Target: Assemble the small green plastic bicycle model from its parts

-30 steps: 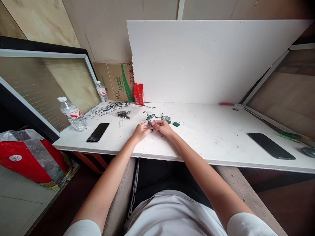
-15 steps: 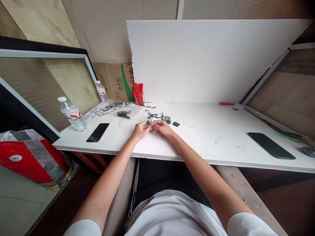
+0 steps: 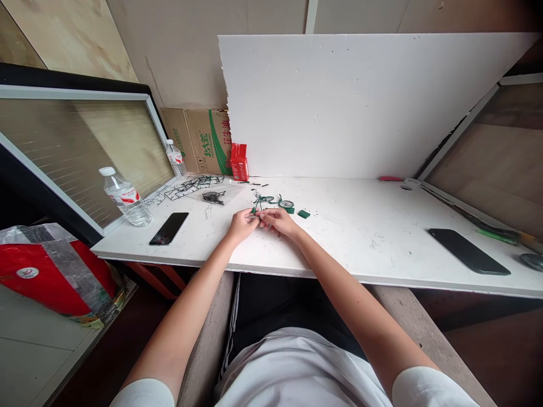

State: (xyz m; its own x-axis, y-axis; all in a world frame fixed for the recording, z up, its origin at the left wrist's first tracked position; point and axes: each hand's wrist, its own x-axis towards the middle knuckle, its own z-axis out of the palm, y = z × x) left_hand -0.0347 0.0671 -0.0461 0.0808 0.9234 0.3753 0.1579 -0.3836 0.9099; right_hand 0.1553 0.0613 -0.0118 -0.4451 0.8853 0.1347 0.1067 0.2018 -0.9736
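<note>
My left hand (image 3: 241,226) is closed on a small model bicycle part (image 3: 257,198), thin and dark with green at its base, which stands up between the fingers. From the other side my right hand (image 3: 279,220) pinches at the lower end of this part, and the two hands' fingertips meet. What lies right between the fingertips is mostly hidden. Just beyond the hands are a green model wheel piece (image 3: 266,199) and another spoked wheel (image 3: 286,204) with green parts. A small green block (image 3: 304,214) lies to the right.
At the left lie black sprue frames (image 3: 195,185), a clear bag (image 3: 214,196) with dark parts, and a phone (image 3: 168,229). Two water bottles (image 3: 126,198) stand beside the framed panel. A red box (image 3: 239,162) is at the back. Another phone (image 3: 468,251) lies far right.
The fingers have shifted very slightly around the model part, with the right fingertips a touch further left. Everything else on the table stays put.
</note>
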